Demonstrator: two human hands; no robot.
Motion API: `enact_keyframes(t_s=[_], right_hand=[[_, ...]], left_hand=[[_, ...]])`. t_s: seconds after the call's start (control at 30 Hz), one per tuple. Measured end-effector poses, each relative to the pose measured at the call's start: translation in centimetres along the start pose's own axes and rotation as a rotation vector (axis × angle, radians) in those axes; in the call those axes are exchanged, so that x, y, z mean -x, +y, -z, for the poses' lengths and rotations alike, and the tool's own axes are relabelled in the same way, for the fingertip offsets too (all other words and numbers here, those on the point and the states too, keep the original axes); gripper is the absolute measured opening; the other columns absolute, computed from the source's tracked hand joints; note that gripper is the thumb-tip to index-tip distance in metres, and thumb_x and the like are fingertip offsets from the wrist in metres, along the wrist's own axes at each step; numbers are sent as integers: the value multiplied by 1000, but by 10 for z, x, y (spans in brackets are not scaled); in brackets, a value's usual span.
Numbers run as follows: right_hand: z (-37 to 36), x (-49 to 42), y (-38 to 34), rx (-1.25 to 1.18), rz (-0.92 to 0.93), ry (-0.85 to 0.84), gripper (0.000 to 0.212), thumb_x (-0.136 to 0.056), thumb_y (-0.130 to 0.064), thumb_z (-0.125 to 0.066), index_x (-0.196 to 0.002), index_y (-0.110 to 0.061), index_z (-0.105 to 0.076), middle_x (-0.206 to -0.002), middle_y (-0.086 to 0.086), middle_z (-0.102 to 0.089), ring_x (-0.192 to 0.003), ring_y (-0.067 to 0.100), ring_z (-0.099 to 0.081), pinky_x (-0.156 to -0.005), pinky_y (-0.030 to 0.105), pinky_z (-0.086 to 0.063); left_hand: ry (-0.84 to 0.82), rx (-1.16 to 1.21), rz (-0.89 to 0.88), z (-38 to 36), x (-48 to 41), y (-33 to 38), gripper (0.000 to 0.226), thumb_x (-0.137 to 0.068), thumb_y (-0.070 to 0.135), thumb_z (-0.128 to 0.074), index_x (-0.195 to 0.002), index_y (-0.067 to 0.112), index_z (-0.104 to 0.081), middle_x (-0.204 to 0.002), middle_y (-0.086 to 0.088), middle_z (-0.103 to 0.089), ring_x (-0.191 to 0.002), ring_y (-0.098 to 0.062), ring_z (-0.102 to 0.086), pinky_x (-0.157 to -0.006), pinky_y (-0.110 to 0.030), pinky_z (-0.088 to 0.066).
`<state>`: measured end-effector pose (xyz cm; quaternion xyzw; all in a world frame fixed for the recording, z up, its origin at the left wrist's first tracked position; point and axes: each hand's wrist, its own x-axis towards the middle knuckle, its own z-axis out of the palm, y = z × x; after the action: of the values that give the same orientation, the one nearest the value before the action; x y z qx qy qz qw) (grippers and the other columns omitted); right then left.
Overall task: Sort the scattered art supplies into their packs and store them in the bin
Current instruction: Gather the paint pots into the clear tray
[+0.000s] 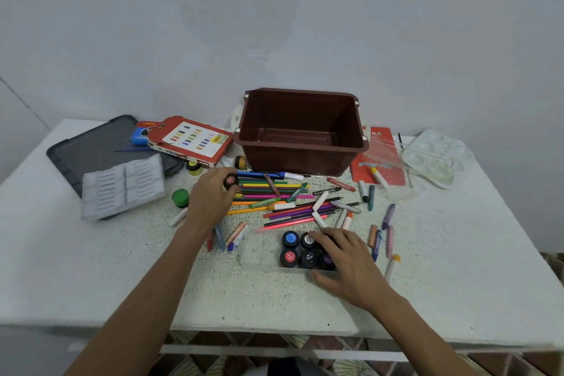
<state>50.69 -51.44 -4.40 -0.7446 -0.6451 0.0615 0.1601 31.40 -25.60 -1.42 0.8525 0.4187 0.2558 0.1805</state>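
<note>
Pale wall stands behind a white speckled table (91, 268) strewn with art supplies, seen from the head camera. At twelve o'clock from the table's middle sits the brown bin (300, 149), upright, with nothing inside it. Just in front of the bin, coloured pencils and pens (274, 192) lie in a loose heap, with crayons (387, 217) scattered toward three o'clock.

The left hand (210, 195) is at ten o'clock from the middle, its fingers curled round a small paint pot (231, 181) with a red-labelled lid, held just above the pencil ends. A green pot (180, 197) stands just beside that hand at nine o'clock.

The right hand (341, 262) rests at five o'clock, fingers spread over the right end of a clear tray (259, 250), the thumb along its near wall. Dark-lidded pots (290, 239) fill that end of the tray; the left end is bare.

A pastel box (190, 140), grey lid (100, 146) and white insert (122, 186) lie toward ten o'clock. A clear palette (436, 156) lies at two o'clock.
</note>
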Motion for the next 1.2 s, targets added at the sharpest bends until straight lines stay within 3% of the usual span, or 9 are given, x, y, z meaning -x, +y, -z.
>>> enact_keyframes(t_s=[0.1,0.27,0.37,0.53,0.83,1.07,1.2], right_hand=[[0,1,-1,-4,-6,8,65,-85,-67,-50,-139,-31,-45,-134,-5,-51,-121,21,-46,-101,43,-43],[1,1,-1,-10,-12,-2,65,-84,-66,-51,-139,-32,-45,-134,-5,-50,-121,21,-46,-102,43,-42],[0,1,-1,-12,-15,-5,65,-83,-66,-51,-138,-32,-45,-134,-5,-50,-121,21,-46,-102,43,-42],[0,1,-2,-22,-13,12,64,-83,-63,-52,-138,-31,-46,-134,-5,-51,-120,22,-47,-101,42,-42],[-1,2,-1,-22,-15,13,64,-83,-62,-52,-138,-31,-45,-135,-5,-50,-122,21,-46,-102,43,-41],[-1,2,-2,-27,-12,25,64,-82,-61,-52,-138,-30,-46,-134,-4,-51,-121,22,-47,-101,43,-43],[-1,3,-2,-24,-16,23,65,-83,-63,-51,-138,-29,-47,-134,-3,-52,-121,22,-47,-102,43,-42]], left_hand=[[-51,74,-67,6,14,11,39,-83,14,-76,-120,13,-64,-111,-6,-67,-100,-20,-61,-87,-34,-52],[-126,153,-128,11,40,28,37,-81,18,-80,-116,18,-67,-107,5,-67,-95,-7,-59,-84,-15,-44],[-192,165,-179,6,53,33,36,-82,23,-78,-115,22,-67,-107,8,-68,-97,-5,-58,-88,-22,-47],[-316,151,-257,-6,77,39,34,-89,30,-70,-121,22,-63,-116,10,-63,-108,-4,-53,-97,-24,-41],[-279,132,-249,-15,88,41,30,-88,25,-72,-117,21,-67,-113,9,-67,-106,-9,-51,-88,-24,-38],[-260,95,-297,-23,88,40,30,-88,24,-71,-118,22,-67,-116,10,-65,-108,-6,-50,-94,-23,-39],[-260,82,-328,-23,85,37,30,-87,26,-72,-116,22,-66,-114,9,-66,-106,-9,-53,-93,-30,-45]])
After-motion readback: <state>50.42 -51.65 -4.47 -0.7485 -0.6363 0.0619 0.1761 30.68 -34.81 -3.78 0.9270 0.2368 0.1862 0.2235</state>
